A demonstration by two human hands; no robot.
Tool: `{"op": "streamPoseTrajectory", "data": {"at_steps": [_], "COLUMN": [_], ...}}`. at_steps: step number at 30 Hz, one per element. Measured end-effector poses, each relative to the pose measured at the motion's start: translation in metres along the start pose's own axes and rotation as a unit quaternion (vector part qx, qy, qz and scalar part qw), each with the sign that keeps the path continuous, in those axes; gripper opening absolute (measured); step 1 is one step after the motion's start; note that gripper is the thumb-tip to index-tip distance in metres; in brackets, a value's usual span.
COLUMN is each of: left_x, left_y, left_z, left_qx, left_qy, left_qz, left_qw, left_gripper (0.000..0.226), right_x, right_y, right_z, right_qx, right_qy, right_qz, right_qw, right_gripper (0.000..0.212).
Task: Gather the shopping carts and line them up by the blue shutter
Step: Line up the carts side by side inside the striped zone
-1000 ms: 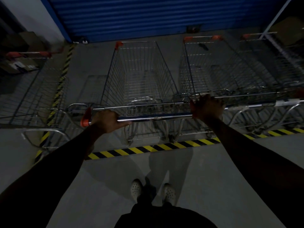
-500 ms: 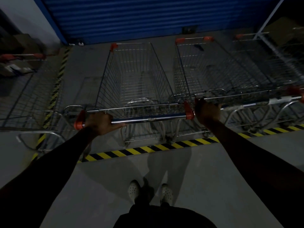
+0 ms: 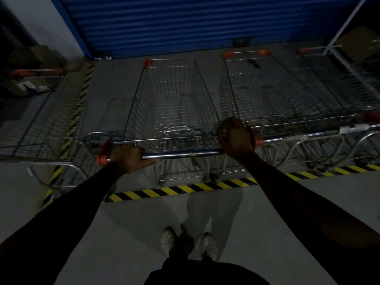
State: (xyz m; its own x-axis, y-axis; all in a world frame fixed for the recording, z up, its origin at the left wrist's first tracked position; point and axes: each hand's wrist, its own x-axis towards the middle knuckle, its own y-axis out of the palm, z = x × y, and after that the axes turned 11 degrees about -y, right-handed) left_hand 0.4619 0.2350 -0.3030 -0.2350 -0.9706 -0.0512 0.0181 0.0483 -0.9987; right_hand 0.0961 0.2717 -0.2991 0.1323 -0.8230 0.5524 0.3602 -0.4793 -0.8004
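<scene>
By the shutter (image 3: 185, 21), the right hand (image 3: 236, 138) has been moved onto the bar (image 3: 185, 154) of the cart (image 3: 174, 103), now gripped by both it and the left hand (image 3: 127, 158), ready for a straight push.

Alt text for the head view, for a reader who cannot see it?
A person's left hand and right hand grip the handle of an empty wire shopping cart facing the blue shutter, in dim light. More carts stand on either side; yellow-black tape marks the floor.
</scene>
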Motion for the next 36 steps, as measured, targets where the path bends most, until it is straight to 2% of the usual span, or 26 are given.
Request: {"op": "streamPoseTrajectory", "data": {"at_steps": [2,5,7,15,17,23,27,32,36], "left_x": [-0.002,-0.005,-0.006,0.002,0.005,0.003,0.001,0.001,-0.002], "left_y": [-0.001,0.000,0.001,-0.002,-0.001,-0.002,-0.004,0.000,0.000], "left_z": [-0.001,-0.002,0.000,0.001,0.001,-0.002,-0.004,-0.002,-0.004], "left_qx": [-0.004,-0.005,-0.005,0.000,-0.003,0.001,-0.007,-0.002,-0.009], "left_qy": [-0.002,-0.009,-0.015,-0.021,-0.027,-0.030,-0.025,-0.019,-0.024], "left_qz": [-0.003,-0.007,-0.015,0.031,0.048,0.038,0.036,0.028,0.021], "left_qw": [1.000,1.000,1.000,0.999,0.998,0.999,0.999,0.999,0.999], "left_gripper": [0.117,0.118,0.119,0.107,0.111,0.106,0.099,0.105,0.087], "right_x": [-0.008,-0.019,-0.017,-0.010,-0.006,0.000,-0.001,-0.001,-0.001], "right_y": [0.015,0.024,0.020,0.021,0.021,0.021,0.021,0.021,0.017], "right_z": [0.007,0.012,0.015,0.010,0.007,0.005,0.005,0.004,0.004], "right_qx": [0.018,-0.081,-0.106,-0.092,-0.075,-0.068,-0.048,-0.050,-0.034], "right_qy": [0.000,-0.011,-0.010,-0.017,-0.015,0.001,-0.004,-0.011,-0.018], "right_qz": [0.076,0.206,0.254,0.274,0.283,0.308,0.298,0.300,0.298], "right_qw": [0.997,0.975,0.961,0.957,0.956,0.949,0.953,0.953,0.954], "right_gripper": [0.035,0.056,0.068,0.081,0.078,0.067,0.046,0.050,0.055]}}
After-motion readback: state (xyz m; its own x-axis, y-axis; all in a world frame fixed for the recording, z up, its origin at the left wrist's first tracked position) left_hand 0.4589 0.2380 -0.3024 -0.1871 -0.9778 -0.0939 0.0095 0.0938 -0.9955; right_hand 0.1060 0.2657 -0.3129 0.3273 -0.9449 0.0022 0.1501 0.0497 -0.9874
